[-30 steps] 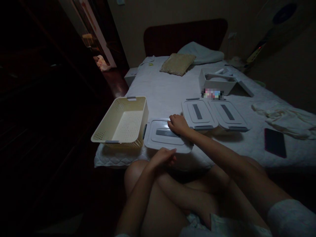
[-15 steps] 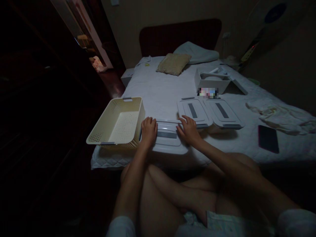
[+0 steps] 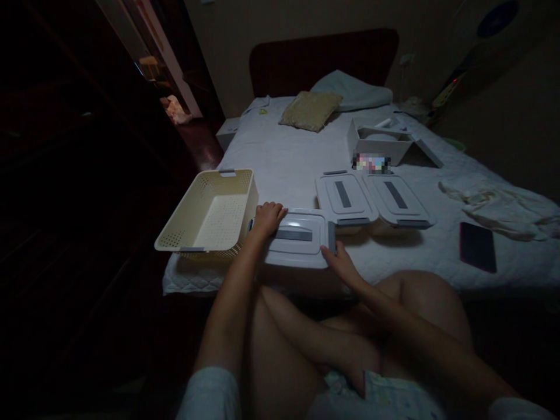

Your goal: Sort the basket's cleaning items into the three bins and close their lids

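Note:
In front of me sits a storage box with a white lid [image 3: 297, 252] and a grey handle strip, near the bed's front edge. My left hand [image 3: 268, 220] lies over the lid's left side, fingers stretched across its top. At the opposite end my right hand [image 3: 343, 263] grips the front right corner, thumb on the lid and fingers by the grey side latch [image 3: 331, 234]. The fingers' undersides are hidden. Just left of the box stands a cream perforated basket [image 3: 205, 224] with grey handles. Two similar lidded boxes, one left [image 3: 344, 195] and one right [image 3: 396, 198], stand behind to the right.
A white open box [image 3: 380, 153] with things inside stands farther back, a blurred-out item before it. A dark tablet-like object [image 3: 478, 247] and crumpled cloth [image 3: 503, 210] lie on the right of the bed. A beige cushion [image 3: 310, 111] rests near the headboard [image 3: 324, 61].
My right hand has moved from the lid's back right to its front right corner. The right latch now shows. My left hand has shifted slightly and remains on the lid.

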Available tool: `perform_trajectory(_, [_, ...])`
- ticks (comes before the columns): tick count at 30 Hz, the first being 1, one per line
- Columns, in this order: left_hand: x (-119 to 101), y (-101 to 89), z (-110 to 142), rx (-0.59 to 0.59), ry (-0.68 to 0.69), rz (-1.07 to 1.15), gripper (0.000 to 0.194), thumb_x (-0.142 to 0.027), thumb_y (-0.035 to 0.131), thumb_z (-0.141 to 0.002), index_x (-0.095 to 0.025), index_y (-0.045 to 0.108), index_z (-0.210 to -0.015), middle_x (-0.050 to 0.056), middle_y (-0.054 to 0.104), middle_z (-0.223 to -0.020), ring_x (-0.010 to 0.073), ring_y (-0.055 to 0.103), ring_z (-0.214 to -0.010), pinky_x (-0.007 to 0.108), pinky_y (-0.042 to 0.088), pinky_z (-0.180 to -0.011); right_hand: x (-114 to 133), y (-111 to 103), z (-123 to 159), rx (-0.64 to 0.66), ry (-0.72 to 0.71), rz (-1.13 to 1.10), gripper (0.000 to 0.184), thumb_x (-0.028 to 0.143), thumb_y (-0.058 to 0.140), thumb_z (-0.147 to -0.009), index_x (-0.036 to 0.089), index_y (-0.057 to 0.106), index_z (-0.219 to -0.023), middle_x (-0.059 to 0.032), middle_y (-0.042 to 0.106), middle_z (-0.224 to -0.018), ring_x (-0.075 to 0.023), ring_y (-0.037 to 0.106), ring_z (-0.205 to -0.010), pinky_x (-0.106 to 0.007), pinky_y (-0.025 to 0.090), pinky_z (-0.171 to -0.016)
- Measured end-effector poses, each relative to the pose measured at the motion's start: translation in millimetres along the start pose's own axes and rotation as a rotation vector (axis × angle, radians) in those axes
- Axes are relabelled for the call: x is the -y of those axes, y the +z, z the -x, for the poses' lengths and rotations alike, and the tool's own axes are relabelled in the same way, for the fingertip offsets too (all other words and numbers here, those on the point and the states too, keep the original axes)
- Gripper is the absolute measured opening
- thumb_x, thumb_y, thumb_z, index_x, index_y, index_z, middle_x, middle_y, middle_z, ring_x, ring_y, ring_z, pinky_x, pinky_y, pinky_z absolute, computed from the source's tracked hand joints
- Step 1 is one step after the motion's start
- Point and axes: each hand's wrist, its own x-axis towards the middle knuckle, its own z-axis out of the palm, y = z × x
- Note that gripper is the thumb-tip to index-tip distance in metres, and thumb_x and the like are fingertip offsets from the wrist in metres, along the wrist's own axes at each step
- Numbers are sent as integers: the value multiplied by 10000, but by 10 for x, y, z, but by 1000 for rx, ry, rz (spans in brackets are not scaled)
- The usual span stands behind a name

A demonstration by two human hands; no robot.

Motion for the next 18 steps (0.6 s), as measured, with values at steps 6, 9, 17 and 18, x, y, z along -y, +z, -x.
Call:
perform_trajectory(6, [82, -93, 154, -23, -63, -53, 423, -417, 254, -920, -161, 576, -1017, 139, 600, -1018, 247, 530, -982, 348, 358, -821, 279, -107, -116, -14, -93, 129, 333, 369, 451, -800, 180, 509, -1069, -109, 614, -1066, -230, 583, -964, -329, 463, -823])
perform_trajectory(9, [173, -203, 264, -35, -83, -31, 447, -421, 226, -924, -146, 562, -1029, 143, 602, -994, 229, 550, -955, 317, 376, -796, 444, -176, -280, -20, -178, 239, 350, 358, 457, -795, 155, 530, -1070, -111, 620, -1051, -224, 580, -941, -313, 451, -805])
perform_trajectory(17, [323, -313, 375, 66, -252, 108, 449, -419, 264, -917, -111, 584, -982, 166, 646, -954, 233, 608, -912, 279, 403, -745, 1125, -239, -1218, 91, -406, 536, 382, 337, 506, -786, 119, 575, -1092, -96, 639, -1011, -197, 579, -875, -277, 420, -764])
perform_trajectory(18, [309, -282, 378, 80, -271, 132, 436, -422, 291, -910, -106, 583, -979, 172, 647, -949, 238, 613, -907, 279, 406, -738, 1206, -208, -1342, 109, -442, 567, 380, 325, 516, -781, 123, 578, -1097, -96, 640, -1016, -201, 578, -885, -279, 417, -770])
